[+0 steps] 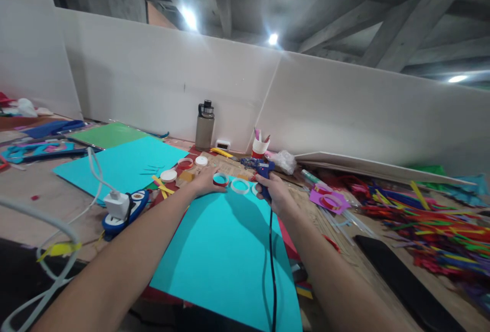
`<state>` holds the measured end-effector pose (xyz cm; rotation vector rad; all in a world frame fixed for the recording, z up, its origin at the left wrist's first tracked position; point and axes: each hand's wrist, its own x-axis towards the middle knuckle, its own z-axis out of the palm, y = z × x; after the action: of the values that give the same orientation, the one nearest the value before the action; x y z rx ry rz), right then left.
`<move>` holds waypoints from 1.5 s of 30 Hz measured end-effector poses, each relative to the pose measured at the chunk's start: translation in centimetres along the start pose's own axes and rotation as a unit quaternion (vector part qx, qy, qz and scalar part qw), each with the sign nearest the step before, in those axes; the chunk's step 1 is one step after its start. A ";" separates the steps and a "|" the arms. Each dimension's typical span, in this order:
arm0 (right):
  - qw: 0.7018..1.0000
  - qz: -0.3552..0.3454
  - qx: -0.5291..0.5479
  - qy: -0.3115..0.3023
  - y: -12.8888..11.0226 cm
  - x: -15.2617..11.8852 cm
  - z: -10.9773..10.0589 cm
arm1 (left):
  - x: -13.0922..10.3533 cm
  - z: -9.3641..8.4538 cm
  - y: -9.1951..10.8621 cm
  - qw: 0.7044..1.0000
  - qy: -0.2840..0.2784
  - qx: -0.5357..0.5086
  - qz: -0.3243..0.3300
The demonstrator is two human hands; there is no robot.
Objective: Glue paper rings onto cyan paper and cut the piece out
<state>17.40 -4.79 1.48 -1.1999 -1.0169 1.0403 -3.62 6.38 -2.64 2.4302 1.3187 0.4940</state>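
Note:
A large turquoise sheet [225, 250] lies in front of me. Near its far edge, my left hand [205, 181] has its fingers around a small red ring [220, 180]. Just right of that ring lies a white ring [240, 186] on the sheet. My right hand [273, 189] grips a blue glue gun [263, 168], its nozzle pointing left above the far edge. A black cord [272, 260] runs from the gun down over the sheet. Part of another white round piece [254, 189] shows beside my right hand.
Behind stand a bottle [205, 126] and a cup of pens [260, 147]. A power strip [125, 213] with a white plug is at left, near a second turquoise sheet [126, 166]. On the right are a black phone [406, 281] and colorful strips [440, 235].

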 end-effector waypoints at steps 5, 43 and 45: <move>0.997 0.043 0.060 -0.024 -0.8 -0.1 -0.7 | -0.1 0.0 0.0 1.000 0.001 -0.005 0.002; 0.982 0.159 0.062 -0.083 -1.7 0.4 -3.2 | 0.1 0.0 -0.1 1.000 -0.010 0.005 0.004; 0.991 0.127 0.004 -0.051 -1.4 0.4 -3.1 | 0.0 -0.1 -0.1 1.000 -0.008 0.003 0.003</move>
<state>20.59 -5.16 2.65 -1.3046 -0.9521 1.3152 -3.73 6.50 -2.65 2.4387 1.3081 0.4724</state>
